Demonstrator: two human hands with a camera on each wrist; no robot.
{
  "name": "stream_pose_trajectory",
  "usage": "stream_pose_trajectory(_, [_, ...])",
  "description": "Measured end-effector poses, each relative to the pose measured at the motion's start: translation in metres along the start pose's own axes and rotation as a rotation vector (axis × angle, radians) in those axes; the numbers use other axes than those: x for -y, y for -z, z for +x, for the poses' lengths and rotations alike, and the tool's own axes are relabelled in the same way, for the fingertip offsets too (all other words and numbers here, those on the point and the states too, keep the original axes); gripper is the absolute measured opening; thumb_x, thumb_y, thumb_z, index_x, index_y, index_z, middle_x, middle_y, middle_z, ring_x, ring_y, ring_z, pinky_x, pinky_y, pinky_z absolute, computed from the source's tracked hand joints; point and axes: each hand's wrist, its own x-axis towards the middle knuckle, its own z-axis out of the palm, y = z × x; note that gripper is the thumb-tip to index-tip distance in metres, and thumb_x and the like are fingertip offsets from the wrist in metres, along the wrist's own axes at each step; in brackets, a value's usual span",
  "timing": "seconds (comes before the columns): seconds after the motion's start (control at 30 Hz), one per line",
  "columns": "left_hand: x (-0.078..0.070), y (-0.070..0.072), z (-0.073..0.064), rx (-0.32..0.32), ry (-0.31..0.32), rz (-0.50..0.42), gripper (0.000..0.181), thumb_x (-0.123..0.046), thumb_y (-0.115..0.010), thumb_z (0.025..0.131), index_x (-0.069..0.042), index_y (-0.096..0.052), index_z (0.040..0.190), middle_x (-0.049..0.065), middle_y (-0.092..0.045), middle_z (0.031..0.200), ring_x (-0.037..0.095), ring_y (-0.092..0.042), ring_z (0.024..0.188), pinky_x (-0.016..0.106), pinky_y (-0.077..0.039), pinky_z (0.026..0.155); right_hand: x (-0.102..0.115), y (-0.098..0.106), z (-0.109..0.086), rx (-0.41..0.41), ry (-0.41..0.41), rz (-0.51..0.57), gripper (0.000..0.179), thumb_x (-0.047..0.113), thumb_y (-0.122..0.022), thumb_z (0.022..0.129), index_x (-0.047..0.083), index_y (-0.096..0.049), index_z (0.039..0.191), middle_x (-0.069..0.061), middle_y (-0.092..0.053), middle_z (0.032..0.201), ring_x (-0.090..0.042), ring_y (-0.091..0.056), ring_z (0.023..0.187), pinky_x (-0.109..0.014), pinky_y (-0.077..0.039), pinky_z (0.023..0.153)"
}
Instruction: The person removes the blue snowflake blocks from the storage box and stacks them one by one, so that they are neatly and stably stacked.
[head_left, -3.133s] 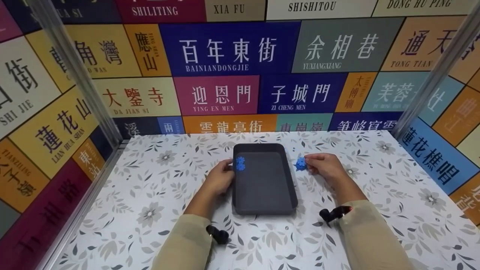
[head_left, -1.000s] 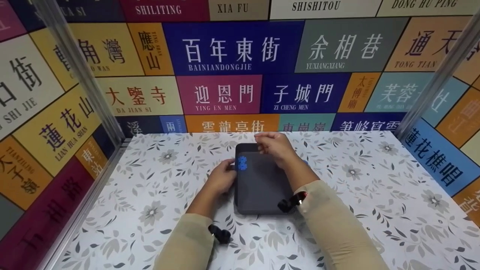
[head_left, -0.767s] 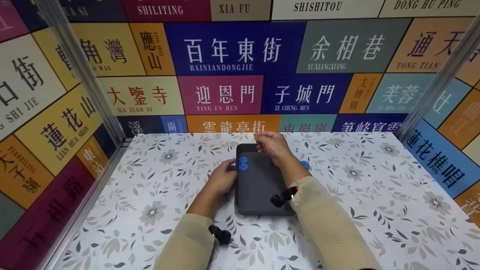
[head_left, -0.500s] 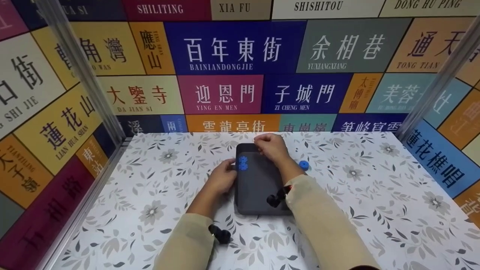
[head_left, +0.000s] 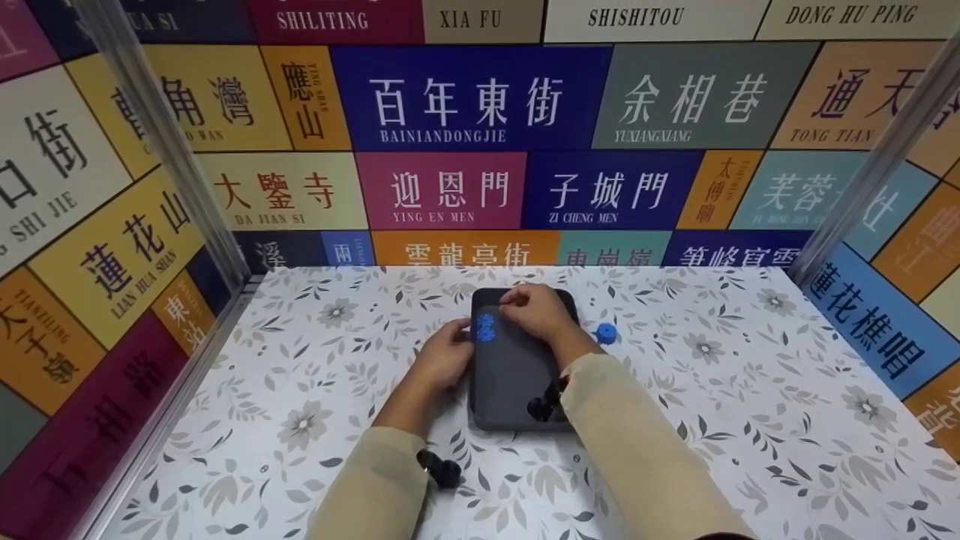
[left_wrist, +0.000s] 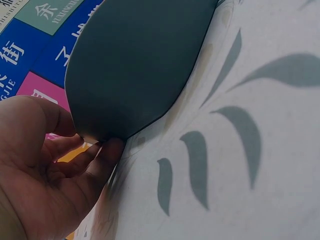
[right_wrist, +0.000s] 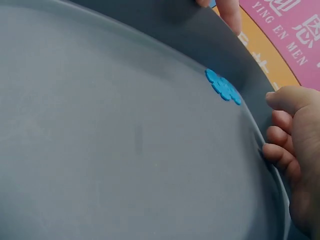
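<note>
A dark grey rectangular tray [head_left: 517,390] lies on the table. My left hand [head_left: 445,352] grips its left side; in the left wrist view the fingertips [left_wrist: 112,147] are against the tray's outer wall. Inside, by the left wall, two blue flower-shaped pieces [head_left: 486,328] lie side by side; the right wrist view shows them as flat blue pieces [right_wrist: 223,87]. My right hand [head_left: 536,311] is over the far part of the tray with fingers curled and thumb near the index fingertip. No blue shows between them, and I cannot tell whether they pinch something small.
Right of the tray, a small round blue piece [head_left: 606,334] sits on the floral tablecloth [head_left: 750,420]. Walls of coloured street-name panels [head_left: 465,97] stand behind and at both sides. Metal posts [head_left: 180,157] mark the corners.
My right hand has left the blue cluster at the tray's right, crossed to the far rim, then come nearer over the tray. My left hand stays on the tray; the two pieces have not moved.
</note>
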Motion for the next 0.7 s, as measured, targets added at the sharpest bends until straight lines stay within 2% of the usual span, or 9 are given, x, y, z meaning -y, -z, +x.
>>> stream_pose_trajectory(0.13, [0.001, 0.001, 0.001, 0.012, 0.001, 0.006, 0.058, -0.016, -0.058, 0.096, -0.01, -0.057, 0.154, 0.016, -0.069, 0.144, 0.031, -0.064, 0.133, 0.049, -0.047, 0.119, 0.0, -0.002, 0.001, 0.008, 0.01, -0.001, 0.018, 0.025, -0.078, 0.093, 0.015, -0.082, 0.108, -0.007, -0.079, 0.105, -0.023, -0.069, 0.095, -0.038, -0.057, 0.087])
stream_pose_trajectory(0.3, [0.001, 0.002, 0.002, 0.019, -0.015, 0.016, 0.06, -0.015, -0.056, 0.095, -0.009, -0.056, 0.154, 0.017, -0.069, 0.142, 0.031, -0.064, 0.129, 0.048, -0.049, 0.116, 0.003, -0.006, 0.002, 0.034, 0.055, -0.013, 0.02, 0.028, -0.08, 0.092, 0.018, -0.082, 0.109, -0.004, -0.077, 0.1, -0.019, -0.067, 0.086, -0.033, -0.056, 0.077])
stream_pose_trajectory(0.4, [0.001, 0.002, 0.002, 0.017, -0.013, 0.032, 0.06, -0.016, -0.056, 0.094, -0.01, -0.057, 0.154, 0.015, -0.07, 0.141, 0.03, -0.065, 0.128, 0.047, -0.05, 0.114, 0.008, -0.006, 0.0, 0.095, 0.064, -0.001, 0.022, 0.031, -0.083, 0.091, 0.02, -0.082, 0.11, -0.003, -0.077, 0.1, -0.018, -0.067, 0.085, -0.032, -0.057, 0.073])
stream_pose_trajectory(0.53, [0.0, 0.002, 0.001, 0.018, -0.003, 0.038, 0.06, -0.017, -0.055, 0.095, -0.012, -0.057, 0.154, 0.013, -0.07, 0.142, 0.029, -0.065, 0.128, 0.047, -0.05, 0.113, 0.012, -0.006, -0.004, 0.184, 0.082, 0.023, 0.028, 0.026, -0.086, 0.088, 0.017, -0.082, 0.114, -0.005, -0.078, 0.103, -0.018, -0.069, 0.087, -0.032, -0.059, 0.074])
stream_pose_trajectory(0.7, [0.001, 0.002, 0.002, 0.022, 0.001, 0.041, 0.06, -0.016, -0.056, 0.095, -0.013, -0.056, 0.155, 0.014, -0.069, 0.143, 0.029, -0.064, 0.13, 0.047, -0.049, 0.115, 0.012, -0.007, -0.005, 0.25, 0.092, 0.014, 0.032, 0.022, -0.089, 0.084, 0.015, -0.083, 0.115, -0.005, -0.079, 0.103, -0.017, -0.069, 0.09, -0.031, -0.059, 0.077])
